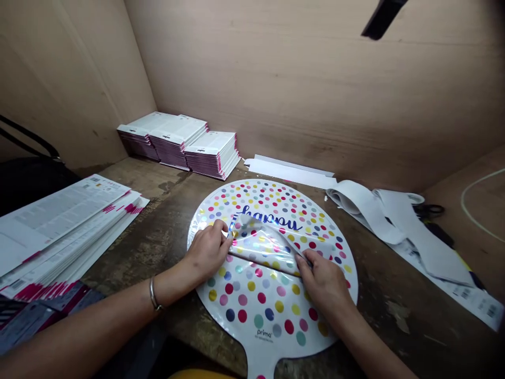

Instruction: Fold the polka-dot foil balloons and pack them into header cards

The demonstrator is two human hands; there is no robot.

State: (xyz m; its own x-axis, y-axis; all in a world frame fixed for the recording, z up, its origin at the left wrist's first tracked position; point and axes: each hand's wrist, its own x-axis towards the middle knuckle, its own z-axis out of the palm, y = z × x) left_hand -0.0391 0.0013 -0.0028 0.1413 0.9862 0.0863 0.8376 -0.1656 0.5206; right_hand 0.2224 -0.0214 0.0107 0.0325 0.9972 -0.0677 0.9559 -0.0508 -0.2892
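A flat round foil balloon (260, 295) with colourful dots, blue "happy" lettering and a tail towards me lies on the table. Across its middle a loose flap is lifted, with a crease beneath it. My left hand (208, 246) pinches the flap's left end between thumb and fingers, and a steel bangle circles that wrist. At the right end of the same flap, my right hand (321, 276) is closed on the edge, its lower fingers resting on the balloon. Part of the lettering is covered by the raised fold.
Stacks of printed cards (169, 137) stand against the back panel. More cards (67, 226) lie fanned at the left. White label strips (406, 231) curl at the right near black scissors (430, 210). Paper strips (290, 168) lie behind the balloon on the worn table (165, 184).
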